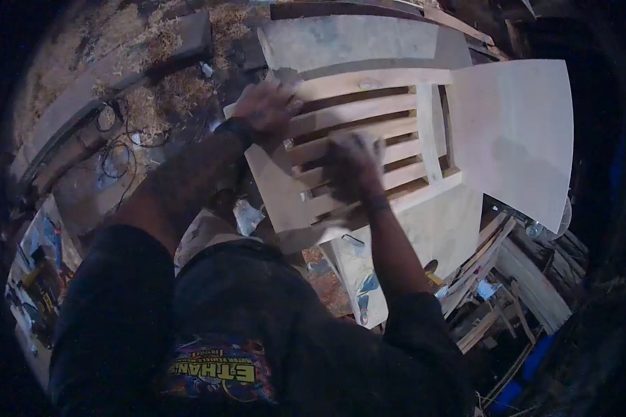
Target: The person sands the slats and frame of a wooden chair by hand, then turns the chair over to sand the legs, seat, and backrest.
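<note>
A pale wooden frame with several parallel slats [386, 105] lies across a board in front of me. My left hand [268, 108] is laid over the frame's upper left corner, fingers stretched toward the top rail [375, 81]. Over the middle slats is my right hand [355, 163], smeared by motion. Its fingers are too blurred to show whether anything is in them. A short upright piece [428, 132] crosses the slats near their right end. Boards spread out from the frame: a wide panel [525, 139] to the right and another board [358, 42] behind.
A lower board [442, 229] extends toward me on the right. Scrap wood strips [532, 278] are piled at the lower right. Sawdust and shavings [146, 42] cover the ground at the upper left, with a dark cable [122, 156] below them. A crumpled plastic piece [247, 217] lies near my waist.
</note>
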`<state>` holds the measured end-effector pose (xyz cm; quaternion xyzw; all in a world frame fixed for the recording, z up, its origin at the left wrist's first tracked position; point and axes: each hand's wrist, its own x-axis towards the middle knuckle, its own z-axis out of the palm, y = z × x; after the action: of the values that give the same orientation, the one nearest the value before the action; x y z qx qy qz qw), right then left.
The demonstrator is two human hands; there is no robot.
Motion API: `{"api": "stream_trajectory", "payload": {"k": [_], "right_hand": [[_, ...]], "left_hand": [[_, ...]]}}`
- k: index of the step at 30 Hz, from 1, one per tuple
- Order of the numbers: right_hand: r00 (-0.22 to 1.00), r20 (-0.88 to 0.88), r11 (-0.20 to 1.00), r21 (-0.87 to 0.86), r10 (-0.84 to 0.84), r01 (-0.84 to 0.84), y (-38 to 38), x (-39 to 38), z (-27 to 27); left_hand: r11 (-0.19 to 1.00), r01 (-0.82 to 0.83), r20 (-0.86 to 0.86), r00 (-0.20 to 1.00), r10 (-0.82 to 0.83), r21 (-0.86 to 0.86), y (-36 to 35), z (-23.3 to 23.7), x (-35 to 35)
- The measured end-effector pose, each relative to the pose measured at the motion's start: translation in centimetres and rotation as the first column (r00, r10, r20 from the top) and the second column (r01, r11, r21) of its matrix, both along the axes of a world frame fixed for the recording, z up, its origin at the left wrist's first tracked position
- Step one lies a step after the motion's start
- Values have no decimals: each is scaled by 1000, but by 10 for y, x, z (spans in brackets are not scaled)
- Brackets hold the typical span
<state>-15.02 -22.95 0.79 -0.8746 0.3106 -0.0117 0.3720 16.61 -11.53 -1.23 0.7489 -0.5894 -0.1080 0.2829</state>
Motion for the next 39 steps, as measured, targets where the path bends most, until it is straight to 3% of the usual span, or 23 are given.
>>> {"api": "stream_trajectory", "payload": {"k": [3,5,8,9,10,11,13,15,17,19,22,25,27,28,29,31,33,35,38,39], "right_hand": [[995,-89,903,-421,51,-84,6,3,17],[988,54,932,-345,143,-115,53,34,7],[918,-232,682,-615,323,-395,68,51,13],[940,-150,747,-573,308,-336,53,49,34],[949,-214,761,-568,231,-313,24,35,40],[947,-282,771,-565,154,-294,-4,20,46],[989,-132,748,-649,68,-138,-72,-25,49],[1000,-10,755,-656,-2,-5,-110,-39,55],[995,66,790,-604,-80,103,-112,-18,80],[990,-105,803,-581,89,-134,-80,25,59],[942,-3,727,-635,336,-262,32,98,20],[894,-75,648,-662,443,-376,6,109,-1],[959,-176,888,-370,223,-274,-38,81,43],[957,-86,738,-618,278,-270,-99,30,-9],[957,-289,960,-269,-5,-77,-96,26,36],[998,-60,942,-336,-11,-10,-72,38,28],[938,141,879,-415,317,-235,-13,66,-13],[911,-68,579,-753,407,-314,42,96,-6],[897,-172,827,-349,407,-441,-6,90,45],[941,-144,825,-453,306,-338,-28,71,35]], "left_hand": [[1000,16,61,998,-18,24,3,16,-9],[998,23,58,998,-26,52,1,19,-7],[997,23,7,1000,-24,69,-5,0,2],[998,21,7,1000,-21,63,-4,-1,3],[998,17,3,1000,-17,61,0,-2,3],[996,22,-99,995,-14,85,4,5,7],[991,37,-300,954,3,129,12,21,20],[992,63,-398,912,-103,-113,39,-41,37],[979,43,-394,911,-120,-199,51,-66,41],[990,-8,-306,951,-36,-142,51,-67,38],[998,0,-349,937,-24,-70,47,-39,39],[999,-34,-401,916,22,-22,46,-19,41],[999,-48,-442,896,49,13,48,-12,37],[997,-69,-463,883,75,29,48,-8,36],[996,-83,-467,879,92,40,50,-4,33],[993,-104,-465,878,117,54,50,3,32],[994,-106,-489,865,111,38,49,4,32],[996,-78,-500,861,94,53,48,7,31],[995,-21,-472,879,63,92,46,6,38],[996,-32,-456,888,64,78,46,-2,37]]}}
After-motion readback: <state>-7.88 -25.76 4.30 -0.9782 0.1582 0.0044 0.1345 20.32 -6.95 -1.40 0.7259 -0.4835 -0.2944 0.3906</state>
